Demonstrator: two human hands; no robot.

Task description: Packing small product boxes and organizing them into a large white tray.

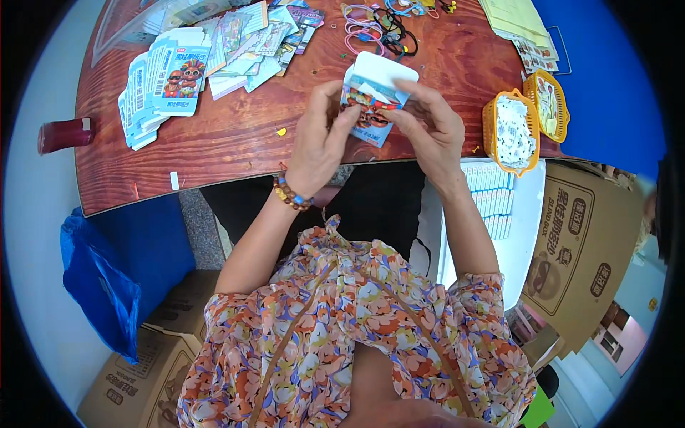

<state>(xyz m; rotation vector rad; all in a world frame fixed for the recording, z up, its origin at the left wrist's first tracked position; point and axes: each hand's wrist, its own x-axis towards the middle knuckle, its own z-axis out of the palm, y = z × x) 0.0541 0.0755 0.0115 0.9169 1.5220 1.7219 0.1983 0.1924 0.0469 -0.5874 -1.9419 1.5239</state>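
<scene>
Above the table's near edge I hold a small light-blue printed carton (372,134), its white top flap (385,69) standing up. My left hand (317,143) grips the carton's left side, thumb on the printed front. On the other side, my right hand (434,128) has its thumb at the front near the opening and its fingers by the flap. Some colourful pieces show at the opening, but I cannot make out what they are. A beaded bracelet (289,194) circles my left wrist.
Flattened blue cartons (143,93) and loose printed cards (253,46) lie at left. Hair ties (367,32) sit at the back. Right: yellow baskets (489,132) of small white packets, and a white tub (524,235) with filled rows below. A dark red container (66,135) is far left.
</scene>
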